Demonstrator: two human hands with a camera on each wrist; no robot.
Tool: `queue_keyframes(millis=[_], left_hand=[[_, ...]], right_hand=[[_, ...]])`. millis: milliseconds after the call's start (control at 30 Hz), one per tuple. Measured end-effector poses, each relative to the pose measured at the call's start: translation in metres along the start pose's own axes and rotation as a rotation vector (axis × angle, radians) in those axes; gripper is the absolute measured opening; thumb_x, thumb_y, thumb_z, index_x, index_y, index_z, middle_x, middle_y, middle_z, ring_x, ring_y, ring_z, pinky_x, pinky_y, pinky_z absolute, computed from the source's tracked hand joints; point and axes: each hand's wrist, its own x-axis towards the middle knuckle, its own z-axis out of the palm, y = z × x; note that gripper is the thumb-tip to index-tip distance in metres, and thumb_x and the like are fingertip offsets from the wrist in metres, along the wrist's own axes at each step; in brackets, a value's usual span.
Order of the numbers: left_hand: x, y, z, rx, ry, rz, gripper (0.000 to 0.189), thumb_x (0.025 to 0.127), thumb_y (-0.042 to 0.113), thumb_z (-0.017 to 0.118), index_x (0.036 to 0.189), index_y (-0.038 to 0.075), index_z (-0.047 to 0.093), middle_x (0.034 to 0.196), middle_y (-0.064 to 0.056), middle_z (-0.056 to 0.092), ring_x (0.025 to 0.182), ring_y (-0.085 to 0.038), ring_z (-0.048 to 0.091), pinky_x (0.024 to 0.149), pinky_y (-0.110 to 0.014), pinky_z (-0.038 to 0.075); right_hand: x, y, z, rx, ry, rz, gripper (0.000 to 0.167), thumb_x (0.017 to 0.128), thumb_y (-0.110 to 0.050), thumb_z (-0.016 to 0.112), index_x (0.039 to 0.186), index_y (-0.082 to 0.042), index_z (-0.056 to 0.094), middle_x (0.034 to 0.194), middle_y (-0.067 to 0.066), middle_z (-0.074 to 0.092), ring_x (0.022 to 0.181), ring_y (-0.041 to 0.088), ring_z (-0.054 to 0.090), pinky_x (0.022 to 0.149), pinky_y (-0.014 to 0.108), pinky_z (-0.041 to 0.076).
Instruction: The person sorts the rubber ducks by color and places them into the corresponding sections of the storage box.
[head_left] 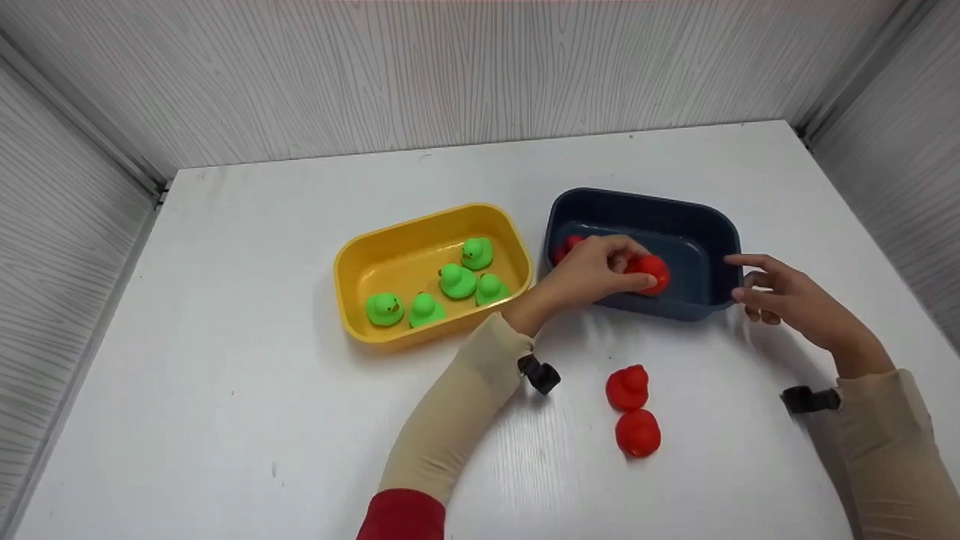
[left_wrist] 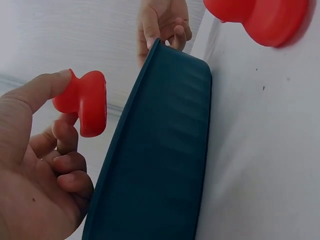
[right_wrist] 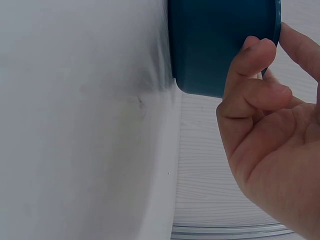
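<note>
My left hand [head_left: 592,274] pinches a red rubber duck [head_left: 654,274] between thumb and fingers, over the dark blue bin [head_left: 716,217]. The left wrist view shows that duck [left_wrist: 92,102] side-on, above the rim. Another red duck [head_left: 568,247] sits inside the bin at its left end, partly hidden by the left hand. My right hand [head_left: 795,300] holds the bin's right end, its thumb and index finger at the rim, the other fingers curled outside the wall. On the white table in front lie two red ducks, an upper one [head_left: 628,388] and a lower one [head_left: 638,433].
A yellow bin [head_left: 352,259] stands left of the dark blue one, close beside it, with several green ducks [head_left: 457,280] inside. My left forearm [head_left: 457,412] passes in front of its right corner. Pale wood-grain panels [head_left: 450,75] enclose the table's back and sides.
</note>
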Motion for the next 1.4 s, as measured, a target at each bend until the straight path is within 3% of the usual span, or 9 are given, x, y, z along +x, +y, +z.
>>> queue_keyframes(millis=[300, 533, 933, 1200, 1400], left_hand=[[0.024, 0.001, 0.01, 0.029, -0.008, -0.078, 0.035, 0.084, 0.033, 0.074, 0.115, 0.017, 0.067, 0.076, 0.003, 0.049, 0.069, -0.008, 0.046, 0.059, -0.017, 0.035], [0.038, 0.0, 0.017, 0.16, -0.041, -0.09, 0.037, 0.084, 0.038, 0.074, 0.116, 0.019, 0.067, 0.083, 0.004, 0.053, 0.075, -0.008, 0.048, 0.061, -0.017, 0.036], [0.053, 0.003, 0.027, 0.246, -0.108, -0.133, 0.036, 0.083, 0.038, 0.075, 0.116, 0.025, 0.069, 0.101, 0.008, 0.061, 0.087, -0.007, 0.05, 0.071, -0.019, 0.041], [0.06, -0.002, 0.032, 0.282, -0.151, -0.162, 0.036, 0.082, 0.038, 0.076, 0.116, 0.026, 0.069, 0.114, 0.009, 0.062, 0.099, -0.007, 0.053, 0.087, -0.022, 0.044], [0.065, -0.002, 0.038, 0.39, -0.186, -0.189, 0.038, 0.082, 0.041, 0.075, 0.118, 0.03, 0.069, 0.117, 0.011, 0.062, 0.102, -0.007, 0.053, 0.088, -0.024, 0.046]], right_hand=[[0.0, -0.001, -0.002, -0.021, 0.011, 0.014, 0.044, 0.099, -0.013, 0.053, 0.141, -0.007, 0.039, 0.078, -0.005, 0.052, 0.059, 0.011, 0.046, 0.051, 0.031, 0.036], [0.001, -0.001, -0.004, -0.049, 0.013, 0.028, 0.045, 0.099, -0.015, 0.053, 0.141, -0.008, 0.039, 0.079, -0.005, 0.052, 0.059, 0.011, 0.047, 0.052, 0.031, 0.037], [0.001, -0.002, -0.005, -0.033, 0.011, 0.039, 0.047, 0.099, -0.016, 0.054, 0.142, -0.008, 0.038, 0.079, -0.005, 0.052, 0.06, 0.011, 0.048, 0.052, 0.031, 0.036], [0.002, -0.002, 0.001, -0.017, 0.012, 0.05, 0.047, 0.099, -0.018, 0.054, 0.142, -0.007, 0.038, 0.079, -0.006, 0.052, 0.06, 0.009, 0.047, 0.052, 0.031, 0.036], [0.0, -0.001, 0.0, -0.015, 0.013, 0.066, 0.047, 0.099, -0.019, 0.054, 0.142, -0.01, 0.038, 0.079, -0.005, 0.051, 0.059, 0.011, 0.045, 0.051, 0.033, 0.035]])
